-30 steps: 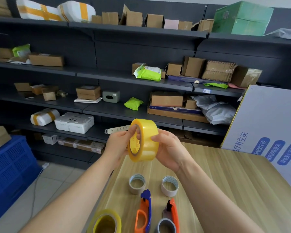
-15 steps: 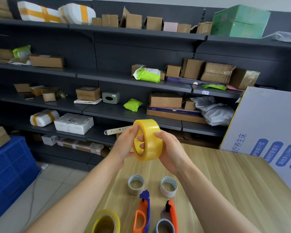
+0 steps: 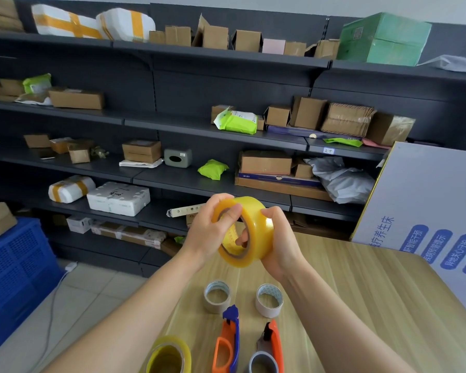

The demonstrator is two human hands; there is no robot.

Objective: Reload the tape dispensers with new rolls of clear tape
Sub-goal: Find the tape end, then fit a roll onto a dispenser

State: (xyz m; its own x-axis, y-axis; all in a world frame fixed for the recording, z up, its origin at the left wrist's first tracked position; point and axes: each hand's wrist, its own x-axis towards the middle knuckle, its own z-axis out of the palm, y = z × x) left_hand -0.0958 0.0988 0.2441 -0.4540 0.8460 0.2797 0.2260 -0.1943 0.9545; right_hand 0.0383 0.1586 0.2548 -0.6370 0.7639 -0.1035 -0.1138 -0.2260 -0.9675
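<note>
Both hands hold a wide roll of yellow-tinted clear tape (image 3: 257,224) on a brown cardboard core. It is raised above the far part of the light wooden table (image 3: 361,297) and tilted so its open core faces left and toward the camera. The left hand (image 3: 205,235) grips the roll's left rim, with the thumb laid across the edge and the other fingers curled over the top. The right hand (image 3: 281,249) wraps the outer band from the right. Fingertips show inside the core — I cannot tell which hand's.

On the table below, well apart from the raised roll, stand two nearly spent tape cores: a greyish cardboard ring (image 3: 217,296) on the left and a whitish ring (image 3: 269,300) on the right. Just nearer lie two orange plastic tape dispensers side by side. The left dispenser (image 3: 226,345) has a blue head, and the right dispenser (image 3: 273,343) has a dark head. A second yellow-tinted tape roll (image 3: 170,355) stands at the table's near left edge — partly cut by the frame.

Behind, dark metal shelves (image 3: 226,57) carry cardboard boxes and parcels. A blue plastic crate (image 3: 14,265) sits on the floor at left. A white board with blue printed labels (image 3: 428,211) stands at right.
</note>
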